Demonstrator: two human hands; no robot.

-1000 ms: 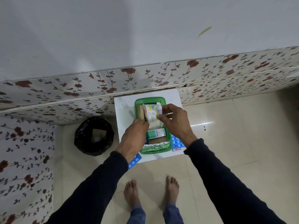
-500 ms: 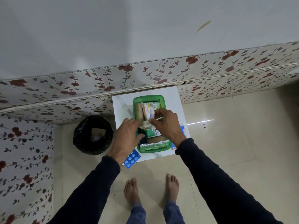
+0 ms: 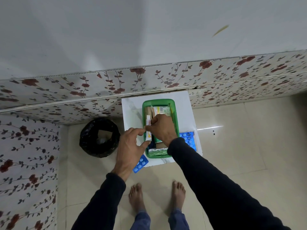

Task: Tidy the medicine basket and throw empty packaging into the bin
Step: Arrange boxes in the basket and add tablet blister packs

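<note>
Standing over a small white table (image 3: 182,103) pushed against the flowered wall, with a green basket (image 3: 176,123) on top so both hands reach in from above; right hand (image 3: 162,128) pinching a small white tube (image 3: 148,128) at its upper half, fingers closed on it, lifted upright over the basket's left rim, probably to check it or to make room below; left hand (image 3: 131,146) coming in from the side, thumb and forefinger curled toward the tube's lower end but not clearly closed on it, so grasp cannot be told for sure; looks like a hand-over or a two-handed look at the label. Inside the basket, a green and white sachet (image 3: 162,110) standing on edge at the far end and a foil strip (image 3: 157,151) lying along the near wall, packed upright and flat to save room. Left out on the table, a blue pill strip (image 3: 188,138) just right of the basket and another blue strip (image 3: 140,164) hanging over the near-left corner, seemingly waiting for sorting. Black-lined bin (image 3: 99,136) on the floor just left of the table, within easy reach for empties, some scrap already inside.
</note>
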